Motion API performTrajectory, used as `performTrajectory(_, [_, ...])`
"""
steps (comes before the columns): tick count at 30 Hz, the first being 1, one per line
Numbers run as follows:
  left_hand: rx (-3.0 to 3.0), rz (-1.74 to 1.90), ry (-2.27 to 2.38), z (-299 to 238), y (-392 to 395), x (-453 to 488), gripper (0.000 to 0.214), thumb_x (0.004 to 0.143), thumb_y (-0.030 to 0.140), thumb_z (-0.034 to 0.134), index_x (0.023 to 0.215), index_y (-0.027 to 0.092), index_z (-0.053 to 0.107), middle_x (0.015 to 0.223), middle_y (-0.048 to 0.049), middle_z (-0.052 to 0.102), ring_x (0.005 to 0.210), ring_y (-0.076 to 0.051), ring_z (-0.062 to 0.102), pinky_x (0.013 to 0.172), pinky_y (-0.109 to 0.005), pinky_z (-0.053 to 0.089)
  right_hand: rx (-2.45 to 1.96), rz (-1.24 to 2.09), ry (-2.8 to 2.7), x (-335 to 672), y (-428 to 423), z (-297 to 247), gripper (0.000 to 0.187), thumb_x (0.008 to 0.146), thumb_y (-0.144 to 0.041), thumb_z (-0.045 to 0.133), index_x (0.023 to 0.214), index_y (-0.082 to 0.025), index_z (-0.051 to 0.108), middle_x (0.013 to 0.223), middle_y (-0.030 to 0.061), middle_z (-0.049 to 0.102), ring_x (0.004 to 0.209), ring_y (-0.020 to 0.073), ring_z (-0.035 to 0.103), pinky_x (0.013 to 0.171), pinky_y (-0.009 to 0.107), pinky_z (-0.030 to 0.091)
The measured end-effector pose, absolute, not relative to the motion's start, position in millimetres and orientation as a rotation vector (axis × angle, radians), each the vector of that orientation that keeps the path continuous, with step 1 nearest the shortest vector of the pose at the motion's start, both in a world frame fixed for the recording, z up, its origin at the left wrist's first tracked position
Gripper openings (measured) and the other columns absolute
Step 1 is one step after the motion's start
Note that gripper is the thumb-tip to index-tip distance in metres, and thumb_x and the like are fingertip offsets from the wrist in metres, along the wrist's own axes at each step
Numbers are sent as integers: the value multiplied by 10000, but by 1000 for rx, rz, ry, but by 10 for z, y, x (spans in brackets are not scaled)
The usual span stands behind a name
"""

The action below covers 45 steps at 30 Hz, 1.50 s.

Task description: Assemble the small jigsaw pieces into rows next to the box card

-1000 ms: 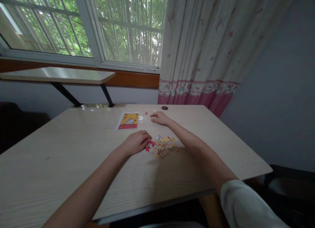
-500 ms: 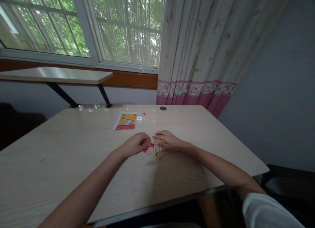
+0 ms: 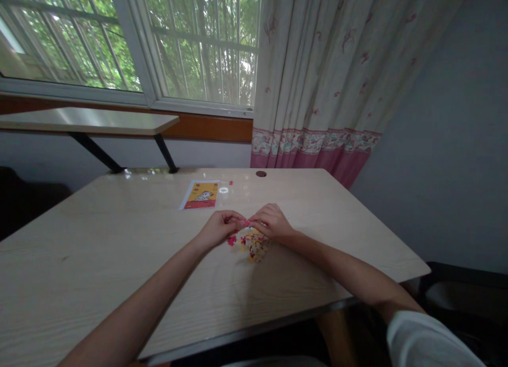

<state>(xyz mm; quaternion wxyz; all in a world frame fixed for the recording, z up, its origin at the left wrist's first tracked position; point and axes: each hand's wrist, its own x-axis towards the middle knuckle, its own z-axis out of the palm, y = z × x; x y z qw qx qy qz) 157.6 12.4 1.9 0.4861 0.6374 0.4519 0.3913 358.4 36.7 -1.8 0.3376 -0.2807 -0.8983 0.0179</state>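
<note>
A small heap of red, yellow and white jigsaw pieces [image 3: 251, 245] lies in the middle of the pale wooden table [image 3: 119, 261]. My left hand [image 3: 219, 228] and my right hand [image 3: 270, 222] meet just above the heap. Both pinch a small red puzzle piece [image 3: 246, 223] between their fingertips. Farther back lies a yellow and red picture card [image 3: 199, 194] showing a cartoon animal. A tiny red piece [image 3: 230, 183] and a small pale ring-shaped spot [image 3: 223, 190] sit beside the card.
A round cable hole [image 3: 261, 173] is near the table's far edge. Behind it are a window [image 3: 130, 39], a narrow shelf on black brackets [image 3: 87, 121], and a floral curtain with a pink hem [image 3: 317, 81]. A grey wall stands at the right.
My right hand came back from beside the card to the heap. Both hands have lifted slightly and now pinch a red piece together over the pile.
</note>
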Motion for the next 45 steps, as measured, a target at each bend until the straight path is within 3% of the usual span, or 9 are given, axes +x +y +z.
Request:
performTrajectory(8, [1483, 975, 1093, -45, 157, 1579, 344, 644, 386, 689, 812, 89, 649, 621, -28, 606, 514, -95, 490, 470, -217, 374, -705, -27, -2307, 3576, 352, -14, 208, 848, -364, 507, 826, -224, 659, 774, 20, 669, 796, 148, 546, 784, 310, 325])
performTrajectory(13, [1567, 1016, 1152, 18, 166, 1510, 379, 682, 377, 652, 936, 99, 607, 586, 17, 525, 475, -67, 415, 440, -191, 309, -735, -41, -2180, 3659, 408, 55, 193, 837, -361, 528, 815, -222, 660, 765, 26, 656, 772, 147, 546, 774, 312, 350])
performTrajectory(17, [1813, 789, 1176, 233, 108, 1348, 271, 697, 359, 635, 796, 108, 610, 542, 38, 454, 491, -71, 373, 447, -187, 273, -806, -38, -1917, 3835, 563, 89, 160, 828, -337, 544, 810, -231, 662, 773, 34, 636, 782, 158, 543, 758, 318, 388])
performTrajectory(20, [1939, 571, 1039, 347, 61, 1245, 231, 729, 353, 597, 732, 123, 605, 574, 25, 484, 523, -79, 390, 469, -185, 290, -875, -41, -1824, 3938, 670, 65, 144, 815, -335, 560, 801, -238, 665, 774, 38, 625, 786, 167, 542, 752, 328, 402])
performTrajectory(26, [2200, 414, 898, 291, 74, 1206, 286, 672, 321, 649, 922, 190, 606, 861, -19, 561, 675, -114, 450, 597, -211, 379, -896, -52, -1834, 3948, 741, 10, 140, 808, -331, 575, 779, -227, 664, 774, 31, 647, 793, 160, 552, 775, 327, 391])
performTrajectory(34, [2203, 347, 926, 304, 48, 1275, 220, 628, 273, 639, 799, 159, 562, 733, 18, 469, 651, -111, 418, 586, -201, 361, -918, -50, -1848, 3934, 764, -8, 139, 805, -326, 578, 782, -222, 668, 779, 38, 655, 796, 165, 556, 781, 333, 387])
performTrajectory(45, [2179, 393, 918, 252, 77, 1257, 196, 692, 298, 615, 822, 152, 635, 772, -17, 574, 677, -125, 473, 611, -217, 379, -874, -62, -1835, 3924, 727, 3, 145, 804, -329, 575, 789, -214, 662, 763, 40, 635, 763, 158, 552, 741, 315, 408])
